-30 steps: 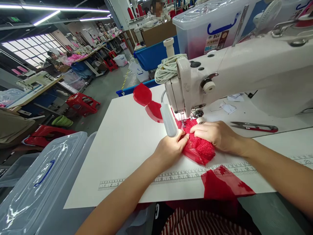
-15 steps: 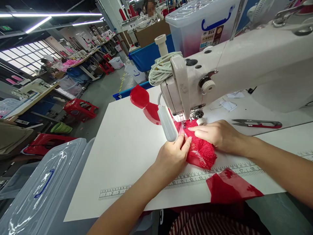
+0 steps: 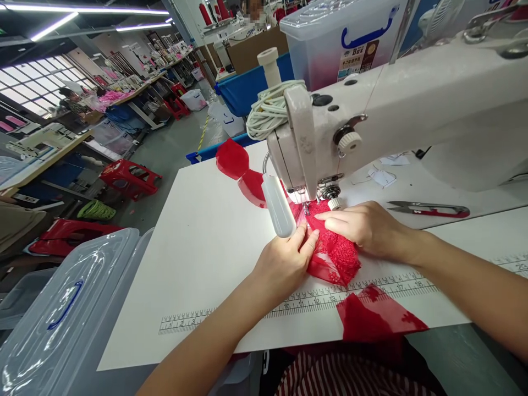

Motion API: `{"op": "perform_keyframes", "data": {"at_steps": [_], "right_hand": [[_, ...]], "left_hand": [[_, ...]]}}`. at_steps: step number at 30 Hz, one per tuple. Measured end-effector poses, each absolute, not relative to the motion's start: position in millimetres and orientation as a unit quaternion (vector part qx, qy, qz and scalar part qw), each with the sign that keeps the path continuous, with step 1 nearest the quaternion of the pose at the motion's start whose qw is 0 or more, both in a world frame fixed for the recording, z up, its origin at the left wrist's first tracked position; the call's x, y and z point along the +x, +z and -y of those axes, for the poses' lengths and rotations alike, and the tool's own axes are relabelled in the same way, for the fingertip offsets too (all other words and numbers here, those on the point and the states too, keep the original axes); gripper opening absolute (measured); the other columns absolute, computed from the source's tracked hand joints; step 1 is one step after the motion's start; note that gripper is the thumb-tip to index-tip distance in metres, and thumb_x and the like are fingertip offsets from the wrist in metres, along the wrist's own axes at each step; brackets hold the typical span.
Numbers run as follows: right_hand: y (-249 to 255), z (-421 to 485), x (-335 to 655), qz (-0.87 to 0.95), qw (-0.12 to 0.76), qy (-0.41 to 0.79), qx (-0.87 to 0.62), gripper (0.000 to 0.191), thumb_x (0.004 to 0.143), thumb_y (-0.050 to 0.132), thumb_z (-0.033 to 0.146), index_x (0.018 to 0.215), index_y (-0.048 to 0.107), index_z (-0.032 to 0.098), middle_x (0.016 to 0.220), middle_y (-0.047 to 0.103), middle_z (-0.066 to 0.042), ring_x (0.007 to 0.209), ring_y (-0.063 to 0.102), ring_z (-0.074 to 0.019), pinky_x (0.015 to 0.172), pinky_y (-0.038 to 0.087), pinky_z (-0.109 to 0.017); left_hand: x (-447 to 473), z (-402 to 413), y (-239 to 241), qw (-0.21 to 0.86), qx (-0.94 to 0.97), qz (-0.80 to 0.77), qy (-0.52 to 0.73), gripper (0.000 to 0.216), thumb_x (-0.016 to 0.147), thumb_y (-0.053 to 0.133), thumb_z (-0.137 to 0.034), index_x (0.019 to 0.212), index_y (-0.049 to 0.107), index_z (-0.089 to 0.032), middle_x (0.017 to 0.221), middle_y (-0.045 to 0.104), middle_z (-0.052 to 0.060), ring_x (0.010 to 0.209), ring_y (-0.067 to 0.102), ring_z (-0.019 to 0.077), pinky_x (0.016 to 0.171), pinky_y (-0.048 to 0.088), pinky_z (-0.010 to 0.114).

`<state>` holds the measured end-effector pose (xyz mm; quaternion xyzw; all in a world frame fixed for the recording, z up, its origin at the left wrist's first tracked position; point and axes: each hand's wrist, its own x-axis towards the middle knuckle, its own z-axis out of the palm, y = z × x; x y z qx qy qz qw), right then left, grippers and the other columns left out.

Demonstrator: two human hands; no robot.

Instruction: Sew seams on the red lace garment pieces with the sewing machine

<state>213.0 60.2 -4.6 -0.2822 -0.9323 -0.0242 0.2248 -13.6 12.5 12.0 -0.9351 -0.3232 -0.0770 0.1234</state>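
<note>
A white sewing machine (image 3: 371, 104) stands on a white table (image 3: 206, 242). Red lace fabric (image 3: 336, 253) lies under its presser foot (image 3: 307, 208) and trails off the front edge. My left hand (image 3: 284, 264) is closed in a pinch on the fabric's left edge, just under the machine's white lamp (image 3: 278, 206). My right hand (image 3: 363, 226) lies on the lace to the right of the needle, fingers together and pressing it down. More red fabric (image 3: 237, 165) lies behind the machine.
Red-handled thread snips (image 3: 427, 209) lie at the right. A ruler strip (image 3: 297, 300) runs along the table front. Clear lidded bins sit at lower left (image 3: 70, 308) and behind the machine (image 3: 342, 38). Red stools (image 3: 130, 179) and other workstations stand across the aisle.
The hands stay on the red lace at the needle; the left fingers have shifted slightly forward along the fabric edge. The view has drifted a little.
</note>
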Motion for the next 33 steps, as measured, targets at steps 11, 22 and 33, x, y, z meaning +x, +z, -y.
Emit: {"op": "perform_keyframes", "data": {"at_steps": [11,22,33], "right_hand": [[-1.7,-61.8,214.3,0.931,0.223,-0.055,-0.284,0.030,0.091,0.038,0.007,0.085,0.066,0.017,0.107,0.073,-0.004,0.066,0.063,-0.0125,0.047,0.035,-0.026],[-2.4,-60.0,209.1,0.918,0.235,-0.056,-0.315,0.034,0.091,0.034,0.010,0.066,0.056,0.019,0.086,0.073,-0.004,0.053,0.052,-0.0103,0.044,0.027,-0.027],[-1.2,-61.7,209.9,0.929,0.237,0.006,-0.286,0.030,0.091,0.037,0.013,0.087,0.066,0.019,0.090,0.070,-0.004,0.060,0.053,-0.0115,0.049,0.031,-0.025]], "left_hand": [[-17.8,-16.5,7.0,0.104,-0.930,0.344,-0.076,0.043,0.093,0.031,-0.010,0.126,0.058,-0.003,0.126,0.059,0.025,0.090,0.064,0.0256,0.072,0.058,0.044],[-20.3,-17.3,10.0,0.100,-0.922,0.371,-0.053,0.044,0.099,0.031,-0.028,0.129,0.057,-0.008,0.126,0.060,0.021,0.100,0.061,0.0280,0.061,0.057,0.034],[-20.8,-16.5,17.3,0.116,-0.923,0.358,-0.087,0.038,0.095,0.038,-0.024,0.123,0.060,-0.013,0.109,0.067,0.015,0.098,0.063,0.0276,0.060,0.053,0.033]]}}
